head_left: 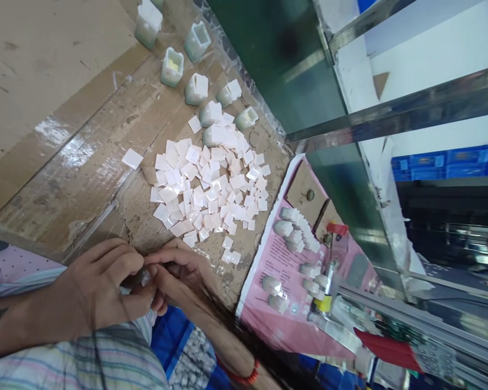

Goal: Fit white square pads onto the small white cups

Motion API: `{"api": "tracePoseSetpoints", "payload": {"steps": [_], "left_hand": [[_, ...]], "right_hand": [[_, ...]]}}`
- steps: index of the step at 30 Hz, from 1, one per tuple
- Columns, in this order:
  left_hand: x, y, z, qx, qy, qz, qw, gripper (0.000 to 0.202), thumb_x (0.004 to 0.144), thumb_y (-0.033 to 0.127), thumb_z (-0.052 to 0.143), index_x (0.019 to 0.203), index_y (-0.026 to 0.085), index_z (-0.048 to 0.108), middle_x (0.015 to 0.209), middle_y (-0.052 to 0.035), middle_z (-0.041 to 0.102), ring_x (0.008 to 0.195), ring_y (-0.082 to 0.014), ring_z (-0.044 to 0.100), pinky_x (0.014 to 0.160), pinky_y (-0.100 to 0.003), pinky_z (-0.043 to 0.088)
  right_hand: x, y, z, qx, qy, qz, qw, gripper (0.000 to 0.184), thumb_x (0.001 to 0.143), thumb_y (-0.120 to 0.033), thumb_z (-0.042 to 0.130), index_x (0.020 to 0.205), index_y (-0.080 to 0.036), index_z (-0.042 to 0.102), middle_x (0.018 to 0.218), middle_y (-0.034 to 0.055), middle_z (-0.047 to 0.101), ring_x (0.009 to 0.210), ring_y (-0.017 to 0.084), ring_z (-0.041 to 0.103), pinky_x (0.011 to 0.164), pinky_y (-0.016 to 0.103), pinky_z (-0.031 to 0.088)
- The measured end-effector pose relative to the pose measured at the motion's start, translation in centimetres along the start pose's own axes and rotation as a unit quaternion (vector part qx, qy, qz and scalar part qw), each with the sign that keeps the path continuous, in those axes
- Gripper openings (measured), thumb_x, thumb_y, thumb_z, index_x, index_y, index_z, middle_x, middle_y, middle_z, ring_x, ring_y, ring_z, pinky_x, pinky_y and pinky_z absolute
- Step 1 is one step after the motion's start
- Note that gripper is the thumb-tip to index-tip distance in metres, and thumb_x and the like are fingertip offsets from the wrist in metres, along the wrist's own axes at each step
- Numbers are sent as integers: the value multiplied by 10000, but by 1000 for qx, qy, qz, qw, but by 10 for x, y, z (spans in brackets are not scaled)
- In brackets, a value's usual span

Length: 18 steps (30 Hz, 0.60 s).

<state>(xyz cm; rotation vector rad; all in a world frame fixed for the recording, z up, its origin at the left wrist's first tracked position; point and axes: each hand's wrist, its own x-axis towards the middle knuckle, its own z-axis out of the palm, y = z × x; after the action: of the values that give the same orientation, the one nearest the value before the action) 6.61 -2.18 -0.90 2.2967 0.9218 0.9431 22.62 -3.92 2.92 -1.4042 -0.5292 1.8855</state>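
Observation:
My left hand [100,287] and my right hand [179,276] meet at the near edge of the cardboard-covered table [85,162]. Their fingertips pinch a small pale plastic piece [145,278] between them; most of it is hidden by fingers. Just beyond the hands lies a heap of several small white square plastic lids [209,189]. A single white square [132,158] lies apart to the left of the heap. Several small translucent square cups [172,67] stand in a loose row farther back.
A pink sheet [268,319] to the right carries several finished capped cups [295,230]. A machine with a red-handled clamp [336,229] and metal rail [410,319] stands at the right. A blue crate of small parts [191,352] sits below my hands. Green glass panel [276,59] behind.

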Motion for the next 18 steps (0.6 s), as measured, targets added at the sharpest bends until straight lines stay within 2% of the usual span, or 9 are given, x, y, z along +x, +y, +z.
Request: {"api": "tracePoseSetpoints", "payload": {"steps": [2, 4, 7, 11, 16, 18], "left_hand": [[3, 5, 5, 28, 40, 38, 998, 185, 898, 76, 542, 765, 205, 524, 799, 26, 457, 749, -139, 506, 783, -303, 480], [3, 8, 8, 42, 60, 59, 996, 227, 898, 81, 544, 711, 199, 494, 844, 19, 436, 785, -147, 496, 809, -327, 460], [0, 8, 4, 50, 47, 71, 995, 217, 918, 80, 521, 738, 201, 525, 874, 16, 429, 775, -141, 491, 782, -324, 447], [0, 7, 0, 61, 27, 76, 995, 222, 938, 72, 466, 852, 234, 592, 919, 3, 449, 843, -154, 511, 822, -342, 431], [4, 11, 12, 48, 77, 58, 994, 226, 895, 44, 473, 746, 214, 492, 866, 17, 424, 768, -140, 493, 740, -331, 427], [4, 12, 14, 40, 63, 58, 996, 240, 871, 12, 490, 732, 207, 484, 810, 25, 417, 713, -137, 474, 696, -318, 445]], "right_hand": [[-1, 2, -3, 11, -10, -7, 1000, 64, 769, -245, 767, 802, -300, 777, 804, -64, 539, 415, 49, 630, 362, 102, 515], [-3, 6, -6, 23, -10, -20, 999, 90, 757, -243, 783, 822, -304, 776, 801, -66, 532, 424, 56, 639, 367, 100, 519], [-9, 14, -9, 21, 1, -27, 999, 80, 786, -275, 763, 860, -307, 769, 846, -54, 542, 435, 62, 648, 364, 104, 520], [-16, 19, -8, 22, 24, -34, 999, 113, 815, -281, 737, 903, -348, 757, 987, -33, 540, 464, 56, 659, 390, 118, 540], [-16, 14, -8, 7, 17, -37, 999, 120, 807, -284, 743, 888, -370, 766, 976, -33, 528, 487, 31, 639, 422, 112, 548], [-15, 9, -11, -29, 8, -31, 999, 131, 818, -302, 733, 924, -371, 768, 982, -26, 516, 522, 23, 630, 427, 93, 537]]}}
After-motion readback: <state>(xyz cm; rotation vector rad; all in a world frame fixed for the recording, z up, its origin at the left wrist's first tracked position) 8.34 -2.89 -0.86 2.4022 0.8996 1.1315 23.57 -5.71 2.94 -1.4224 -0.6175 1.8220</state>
